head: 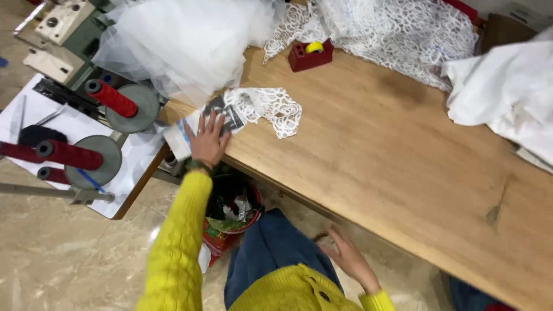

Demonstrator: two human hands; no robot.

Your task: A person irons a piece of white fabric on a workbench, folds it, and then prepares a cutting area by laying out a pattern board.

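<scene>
Lace scrap, white and open-patterned, lies at the near-left corner of the wooden table, partly over a printed card. Nearest the camera, well below the table's front edge, the right hand hangs low by the knee with fingers loosely spread, holding nothing. Just beyond, under that same corner, stands one red bin full of scraps. The left hand, in a yellow sleeve, lies flat and open on the card at the table's edge, fingertips just short of the lace. Pressing down evenly here would, I judge, keep the card from sliding off the corner. Left of the table stand three dark red thread spools. Far across the table sit one red tape holder, a lace sheet and tulle.
</scene>
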